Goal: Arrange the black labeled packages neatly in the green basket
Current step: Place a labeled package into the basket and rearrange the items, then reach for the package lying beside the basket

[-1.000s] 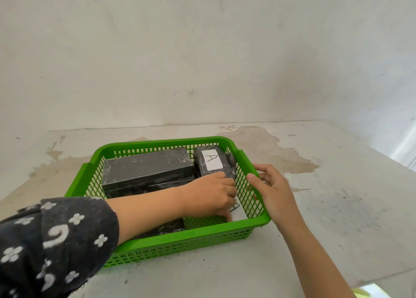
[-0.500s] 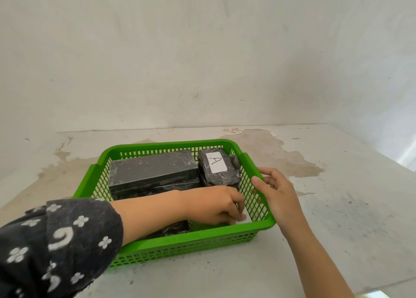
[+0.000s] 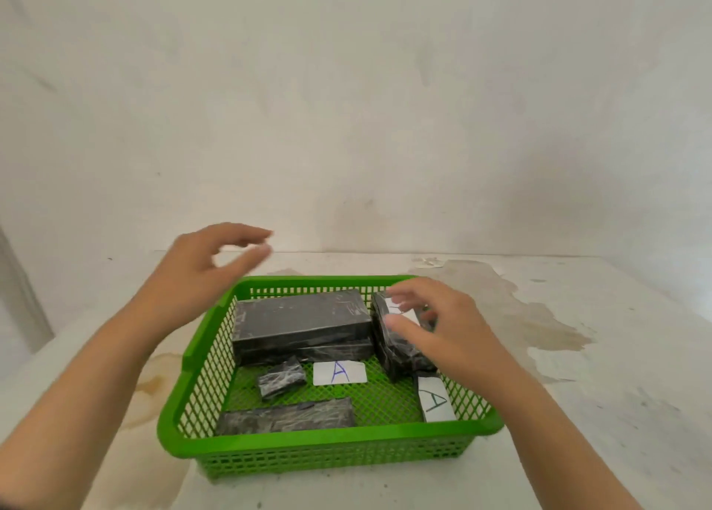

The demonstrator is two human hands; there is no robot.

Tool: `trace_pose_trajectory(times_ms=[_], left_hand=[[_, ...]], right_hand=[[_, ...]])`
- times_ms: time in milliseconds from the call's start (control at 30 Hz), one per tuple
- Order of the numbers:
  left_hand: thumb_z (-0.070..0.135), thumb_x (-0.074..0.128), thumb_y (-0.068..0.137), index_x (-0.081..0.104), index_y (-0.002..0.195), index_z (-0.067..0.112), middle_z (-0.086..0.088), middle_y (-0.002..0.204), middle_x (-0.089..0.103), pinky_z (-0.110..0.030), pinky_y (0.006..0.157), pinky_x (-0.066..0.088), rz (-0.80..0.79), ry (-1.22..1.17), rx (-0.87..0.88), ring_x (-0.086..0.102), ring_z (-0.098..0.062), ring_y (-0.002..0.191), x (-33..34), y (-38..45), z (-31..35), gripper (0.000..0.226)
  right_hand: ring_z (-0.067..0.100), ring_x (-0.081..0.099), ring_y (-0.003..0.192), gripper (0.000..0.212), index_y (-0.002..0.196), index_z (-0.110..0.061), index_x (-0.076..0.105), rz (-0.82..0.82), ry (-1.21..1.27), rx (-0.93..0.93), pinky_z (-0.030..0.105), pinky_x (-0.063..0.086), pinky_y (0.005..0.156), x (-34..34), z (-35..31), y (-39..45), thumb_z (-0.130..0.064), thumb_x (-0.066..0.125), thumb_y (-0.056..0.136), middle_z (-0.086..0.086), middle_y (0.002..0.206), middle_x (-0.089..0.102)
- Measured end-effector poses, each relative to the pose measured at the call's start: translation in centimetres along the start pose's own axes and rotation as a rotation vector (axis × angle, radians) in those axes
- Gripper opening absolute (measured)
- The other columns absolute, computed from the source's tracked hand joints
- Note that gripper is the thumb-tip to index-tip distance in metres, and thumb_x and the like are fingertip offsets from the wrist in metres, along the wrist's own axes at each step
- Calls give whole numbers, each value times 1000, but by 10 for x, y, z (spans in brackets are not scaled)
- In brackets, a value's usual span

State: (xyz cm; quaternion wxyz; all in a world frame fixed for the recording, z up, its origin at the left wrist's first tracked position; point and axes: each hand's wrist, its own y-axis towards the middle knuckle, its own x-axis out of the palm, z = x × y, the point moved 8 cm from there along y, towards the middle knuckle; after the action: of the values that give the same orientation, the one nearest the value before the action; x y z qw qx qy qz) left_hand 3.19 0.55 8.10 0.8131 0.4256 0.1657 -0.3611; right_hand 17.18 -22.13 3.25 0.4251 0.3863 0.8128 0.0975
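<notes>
The green basket stands on the table before me. Inside, a large black package lies on another along the back wall. A black package with a white label leans in the right back corner. A small black package and a flat one lie at the front left. A white card marked A lies on the basket floor, and another package labelled A stands at the right front. My left hand hovers open above the basket's left back corner. My right hand is open over the leaning package, fingers apart.
The pale table carries brown stains behind and to the right of the basket and at its left. A plain white wall rises behind the table's far edge.
My left hand has come out of the basket and risen to its left back corner. My right hand left the right rim and moved over the leaning package. Packages at the front are now uncovered.
</notes>
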Motion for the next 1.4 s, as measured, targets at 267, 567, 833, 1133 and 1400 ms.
trace_pose_trajectory(times_ms=[267, 567, 833, 1133, 1400], left_hand=[[23, 64, 87, 67, 109, 20, -4, 110, 69, -29, 79, 47, 189, -430, -563, 64, -14, 94, 33, -56, -141, 22], [21, 60, 87, 68, 113, 13, 3, 106, 72, -23, 78, 48, 225, -755, -605, 69, -3, 91, 50, -65, -149, 29], [18, 57, 89, 67, 115, 11, 0, 109, 70, -18, 70, 47, 245, -746, -596, 68, 2, 83, 49, -66, -144, 28], [13, 53, 91, 65, 113, 11, 8, 98, 68, -7, 61, 49, 235, -715, -555, 67, 9, 74, 49, -64, -144, 25], [18, 54, 91, 67, 113, 19, 12, 102, 75, -26, 81, 48, 187, -716, -620, 68, -3, 94, 51, -65, -148, 26]], right_hand=[[19, 38, 125, 64, 135, -34, 37, -660, -380, -113, 38, 36, 100, 95, 5, 74, -45, 66, 79, -2, 136, 40], [23, 26, 134, 80, 143, -40, 23, -708, -513, -198, 46, 28, 107, 141, 44, 77, -53, 64, 76, 0, 148, 29], [16, 31, 123, 73, 136, -46, 30, -596, -415, -191, 45, 26, 101, 127, 37, 80, -54, 66, 72, -5, 133, 39], [7, 67, 86, 33, 110, -49, 56, -449, 252, 66, 21, 53, 71, 95, 21, 88, -42, 62, 78, -13, 105, 67], [17, 67, 66, 19, 95, -16, 55, -254, 578, 393, 31, 50, 61, 72, 47, 96, -33, 47, 91, 7, 85, 64]])
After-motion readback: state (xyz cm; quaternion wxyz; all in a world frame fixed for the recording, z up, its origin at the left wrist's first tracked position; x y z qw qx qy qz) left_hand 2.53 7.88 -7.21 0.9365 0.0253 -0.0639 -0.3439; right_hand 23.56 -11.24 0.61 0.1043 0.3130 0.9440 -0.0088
